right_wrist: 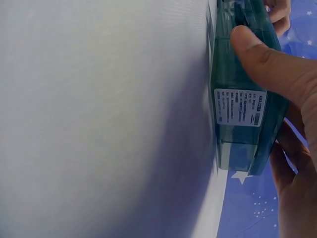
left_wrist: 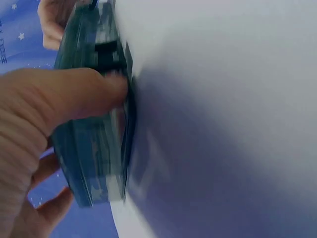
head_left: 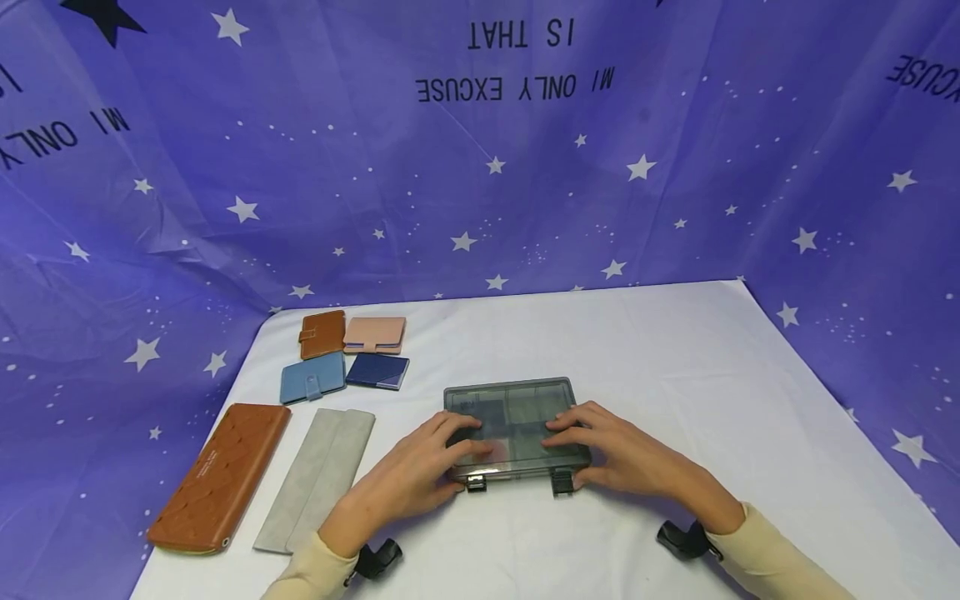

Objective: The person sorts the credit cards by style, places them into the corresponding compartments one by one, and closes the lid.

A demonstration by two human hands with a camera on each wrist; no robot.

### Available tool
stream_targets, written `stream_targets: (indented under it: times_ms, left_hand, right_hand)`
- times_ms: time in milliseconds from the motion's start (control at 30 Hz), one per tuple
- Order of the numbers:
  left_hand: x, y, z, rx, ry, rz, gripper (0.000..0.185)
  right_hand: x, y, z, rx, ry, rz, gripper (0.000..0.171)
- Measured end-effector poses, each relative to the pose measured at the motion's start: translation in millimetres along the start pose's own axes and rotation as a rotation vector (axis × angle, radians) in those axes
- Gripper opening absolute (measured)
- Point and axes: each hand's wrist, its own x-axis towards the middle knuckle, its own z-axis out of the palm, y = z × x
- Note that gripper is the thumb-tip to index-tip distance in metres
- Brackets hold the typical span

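Gripping a smoky plastic box (head_left: 513, 425) on the white table (head_left: 675, 375), both hands' fingers (head_left: 457, 429) curled over its lid, thumbs at front.

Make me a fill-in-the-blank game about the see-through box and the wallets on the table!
1. Both hands hold the clear grey box by its ____ edge, where the latches are.
2. The long brown wallet lies beside a long ____ one.
3. The table is covered by a ____ cloth.

Missing words: near; grey; white
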Motion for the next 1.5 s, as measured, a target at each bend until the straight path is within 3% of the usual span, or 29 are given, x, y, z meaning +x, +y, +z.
stream_targets:
  times_ms: [167, 433, 700, 800, 933, 1100, 1233, 1500]
  left_hand:
    - [2.6, 0.5, 1.0, 0.068, -0.005, -0.012, 0.058]
    - [-0.4, -0.2, 1.3, -0.075, 0.011, -0.033, 0.047]
    - [-0.3, 2.2, -3.7, -0.022, 0.006, -0.061, 0.039]
    - [1.7, 1.5, -5.5, -0.024, 0.001, -0.064, 0.038]
    - [2.5, 0.5, -5.5, -0.029, -0.010, -0.067, 0.037]
    - [1.9, -1.2, -4.9, -0.053, -0.014, -0.070, 0.039]
    - [2.1, -3.6, -5.0, -0.080, -0.001, -0.071, 0.043]
    - [2.8, -5.1, -6.9, -0.103, -0.022, -0.076, 0.043]
  right_hand:
    - [-2, 5, -2, 0.064, -0.026, 0.018, 0.063]
    - [-9, 7, -4, 0.128, -0.024, 0.007, 0.060]
    - [5, -7, 0, -0.295, -0.054, -0.088, 0.083]
    - [9, -10, 0, -0.391, -0.058, -0.115, 0.085]
    - [9, -8, -1, -0.439, -0.065, -0.165, 0.085]
    - [4, -2, -4, -0.353, -0.064, -0.176, 0.072]
    - [0, -2, -4, -0.251, -0.054, -0.115, 0.063]
    - [0, -11, 2, -0.180, -0.005, -0.037, 0.055]
